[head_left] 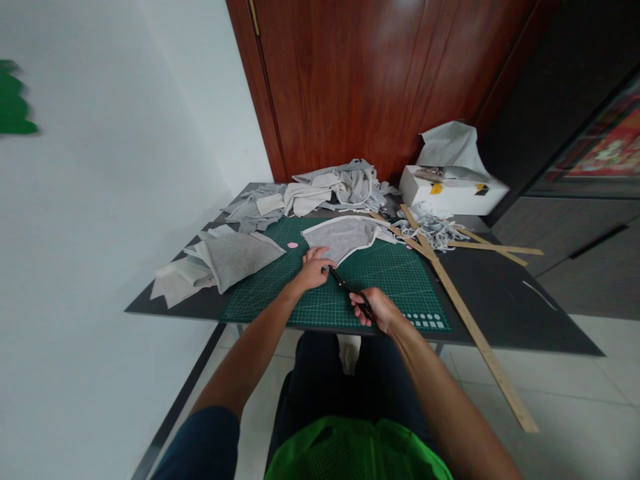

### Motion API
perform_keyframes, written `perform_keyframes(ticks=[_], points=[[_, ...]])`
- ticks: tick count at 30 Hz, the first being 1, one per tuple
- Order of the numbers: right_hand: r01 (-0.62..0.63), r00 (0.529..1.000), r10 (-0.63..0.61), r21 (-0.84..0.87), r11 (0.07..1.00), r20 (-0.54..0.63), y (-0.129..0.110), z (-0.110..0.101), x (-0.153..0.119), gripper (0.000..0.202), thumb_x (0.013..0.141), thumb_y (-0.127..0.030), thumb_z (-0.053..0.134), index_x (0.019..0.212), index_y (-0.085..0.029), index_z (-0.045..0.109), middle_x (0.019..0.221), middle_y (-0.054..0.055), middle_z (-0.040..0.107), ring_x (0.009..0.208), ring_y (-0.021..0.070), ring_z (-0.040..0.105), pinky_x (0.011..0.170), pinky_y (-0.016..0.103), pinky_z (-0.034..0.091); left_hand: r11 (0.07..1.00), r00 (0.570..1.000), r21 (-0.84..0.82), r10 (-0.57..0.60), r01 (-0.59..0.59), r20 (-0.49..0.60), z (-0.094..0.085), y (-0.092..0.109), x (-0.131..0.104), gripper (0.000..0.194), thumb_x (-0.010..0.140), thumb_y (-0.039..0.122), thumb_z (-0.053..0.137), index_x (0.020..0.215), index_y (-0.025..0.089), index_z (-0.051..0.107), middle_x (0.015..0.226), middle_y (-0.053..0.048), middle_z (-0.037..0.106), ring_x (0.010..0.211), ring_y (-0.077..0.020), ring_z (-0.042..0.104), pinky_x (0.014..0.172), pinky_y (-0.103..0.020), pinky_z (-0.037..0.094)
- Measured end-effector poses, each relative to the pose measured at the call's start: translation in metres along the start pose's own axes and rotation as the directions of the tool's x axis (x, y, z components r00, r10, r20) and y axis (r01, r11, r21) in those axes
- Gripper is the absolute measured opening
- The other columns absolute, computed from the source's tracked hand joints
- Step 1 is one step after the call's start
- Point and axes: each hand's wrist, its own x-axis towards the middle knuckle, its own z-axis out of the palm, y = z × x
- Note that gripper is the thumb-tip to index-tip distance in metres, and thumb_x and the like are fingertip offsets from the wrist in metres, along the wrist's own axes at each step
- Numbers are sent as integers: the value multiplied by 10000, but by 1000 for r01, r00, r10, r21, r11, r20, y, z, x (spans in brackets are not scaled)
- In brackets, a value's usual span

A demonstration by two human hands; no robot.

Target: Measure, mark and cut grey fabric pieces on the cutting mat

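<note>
A curved grey fabric piece [340,237] with pale edging lies on the green cutting mat [280,303]. My left hand [315,270] is at its near left corner, with fingers over the cloth and the edge held against the thumb. Black scissors [345,285] sit in my right hand [376,308], whose fingers are wrapped round the handles. Their tips reach the corner of the cloth beside my left fingers, where the exact contact is too small to make out.
Folded grey fabric [240,257] rests left of the mat, and a fabric heap [345,187] at the back. Long wooden rulers [465,313] cross on the right, one overhanging the dark table's [520,313] front edge. Fabric strips [435,230] lie near a white box [455,190].
</note>
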Motion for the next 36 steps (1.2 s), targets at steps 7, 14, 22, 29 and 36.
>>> perform_keyframes(ticks=[7,14,22,29,36], points=[[4,1000,-4,-28,1000,-12,0,1,-1,247,844,-241,591,607,-168,589,503,16,575,347,109,482,355,238,273,1000,1000,0,8,-8,-6,1,-1,1,420,779,88,598,1092,272,810,1613,-48,488,1499,-340,325,1219,-589,295],[-6,1000,6,-30,1000,-15,0,0,0,240,841,-234,586,615,-156,608,502,20,577,351,114,490,355,239,283,996,988,25,-85,89,-130,-2,4,-3,648,714,146,694,1352,225,613,1566,-122,469,1453,-357,363,1169,-540,373],[2,1000,-2,-22,1000,-13,-2,0,-1,231,834,-228,578,613,-165,597,502,22,577,357,116,492,352,241,283,972,963,116,-179,205,-200,-4,18,-11,115,817,238,723,913,223,662,1130,-105,630,1187,-324,518,1039,-476,434],[22,1000,-22,-35,999,2,0,-1,0,233,828,-243,583,608,-169,599,497,30,580,367,121,500,363,240,296,956,952,161,-209,247,-223,-4,16,-9,69,857,228,681,921,215,705,1099,-115,679,1166,-328,549,1005,-466,431],[35,999,-34,-47,998,26,2,-3,2,230,845,-263,575,638,-168,606,503,28,586,371,124,504,369,240,303,943,954,203,-223,263,-202,-4,14,-8,132,904,256,631,855,214,746,1035,-118,728,1116,-328,581,944,-463,446]])
